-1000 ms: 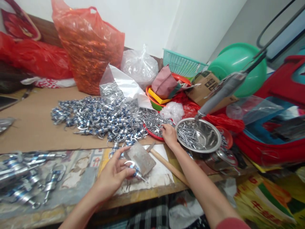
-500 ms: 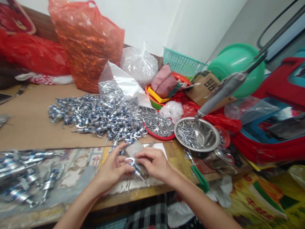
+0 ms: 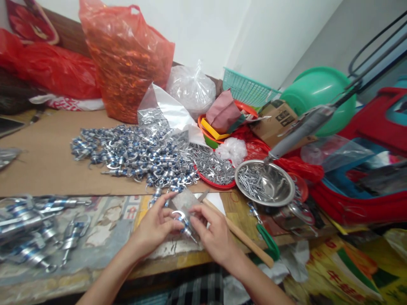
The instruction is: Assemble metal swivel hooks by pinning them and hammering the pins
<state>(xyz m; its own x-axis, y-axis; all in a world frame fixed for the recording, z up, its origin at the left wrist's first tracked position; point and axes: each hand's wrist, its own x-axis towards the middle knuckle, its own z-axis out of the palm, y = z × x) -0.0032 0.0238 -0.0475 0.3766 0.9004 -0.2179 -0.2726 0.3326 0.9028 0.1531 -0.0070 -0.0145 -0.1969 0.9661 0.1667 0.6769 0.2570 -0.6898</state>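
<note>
Low in the middle of the frame, I see the left hand [image 3: 155, 226] pinching a small metal hook [image 3: 186, 230] between thumb and fingers, in front of a grey block [image 3: 188, 202]. The right hand [image 3: 214, 233] curls close beside it; whether its fingers grip anything I can't tell. A wooden handle [image 3: 249, 241] slants toward the lower right, below a steel bowl [image 3: 281, 186].

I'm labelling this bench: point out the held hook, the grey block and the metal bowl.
Held hook [image 3: 186, 229], head view: body.
Grey block [image 3: 187, 201], head view: upper face.
Metal bowl [image 3: 281, 183], head view: inner wall.
</note>
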